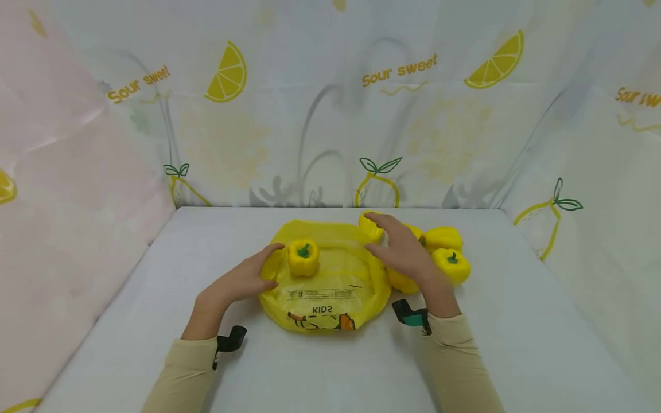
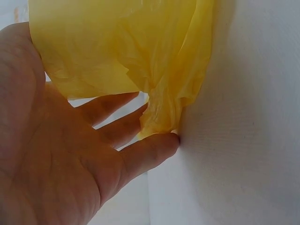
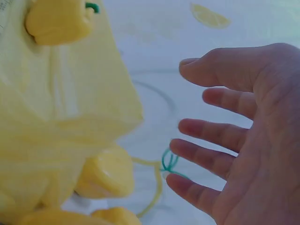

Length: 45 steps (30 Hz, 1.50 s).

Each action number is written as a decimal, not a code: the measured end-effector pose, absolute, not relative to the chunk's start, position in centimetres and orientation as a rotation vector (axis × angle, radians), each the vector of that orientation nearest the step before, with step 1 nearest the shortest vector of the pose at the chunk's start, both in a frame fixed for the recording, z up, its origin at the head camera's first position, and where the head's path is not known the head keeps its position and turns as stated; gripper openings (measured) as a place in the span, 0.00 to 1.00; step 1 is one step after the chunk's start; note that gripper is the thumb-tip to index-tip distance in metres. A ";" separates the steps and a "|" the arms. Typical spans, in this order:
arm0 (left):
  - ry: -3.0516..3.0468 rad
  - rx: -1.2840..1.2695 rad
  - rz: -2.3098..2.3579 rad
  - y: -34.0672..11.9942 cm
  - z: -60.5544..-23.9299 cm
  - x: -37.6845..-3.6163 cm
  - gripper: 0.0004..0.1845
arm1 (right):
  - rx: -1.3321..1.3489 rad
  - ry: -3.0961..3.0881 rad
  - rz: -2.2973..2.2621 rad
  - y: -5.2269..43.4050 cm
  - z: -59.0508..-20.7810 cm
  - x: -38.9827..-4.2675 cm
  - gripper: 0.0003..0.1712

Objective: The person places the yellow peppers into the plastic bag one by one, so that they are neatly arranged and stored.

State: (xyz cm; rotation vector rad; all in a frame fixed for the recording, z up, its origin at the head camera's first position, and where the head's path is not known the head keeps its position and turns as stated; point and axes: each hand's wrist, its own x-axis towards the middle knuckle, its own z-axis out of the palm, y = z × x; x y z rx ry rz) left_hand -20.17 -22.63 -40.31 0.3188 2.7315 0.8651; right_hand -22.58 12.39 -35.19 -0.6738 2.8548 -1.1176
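A yellow plastic bag (image 1: 322,287) printed "KIDS" lies flat on the white table (image 1: 330,367). One yellow bell pepper (image 1: 303,257) with a green stem sits on top of it. My left hand (image 1: 247,278) rests at the bag's left edge, fingers straight, fingertips (image 2: 159,143) touching the crumpled plastic (image 2: 140,56). My right hand (image 1: 405,249) hovers open over the bag's right edge, fingers (image 3: 211,131) spread and holding nothing. Several more yellow peppers (image 1: 449,252) lie in a cluster just right of the bag, partly hidden by the right hand; the bag (image 3: 56,122) and a pepper (image 3: 105,171) show in the right wrist view.
Lemon-print curtains (image 1: 330,103) wall the table at the back and right; a pink sheet (image 1: 62,189) closes the left. Bare tabletop shows in front of the bag and on both sides.
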 end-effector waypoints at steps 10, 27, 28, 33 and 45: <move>2.738 0.318 0.853 -22.5 -40.3 -20.3 0.42 | -0.420 2.825 -1.054 18.1 -34.5 -22.6 0.37; 2.740 0.311 0.847 -23.1 -40.6 -20.4 0.42 | -0.379 2.683 -1.050 25.2 -35.2 -21.5 0.41; 2.740 0.317 0.848 -23.1 -40.6 -20.4 0.42 | -0.370 2.675 -1.049 25.4 -35.3 -21.5 0.41; 2.739 0.320 0.850 -23.0 -40.6 -20.5 0.42 | -0.314 2.663 -0.992 26.0 -35.8 -21.5 0.43; 2.746 0.318 0.834 -23.1 -40.7 -20.5 0.42 | -0.145 2.713 -0.871 26.4 -35.7 -21.4 0.46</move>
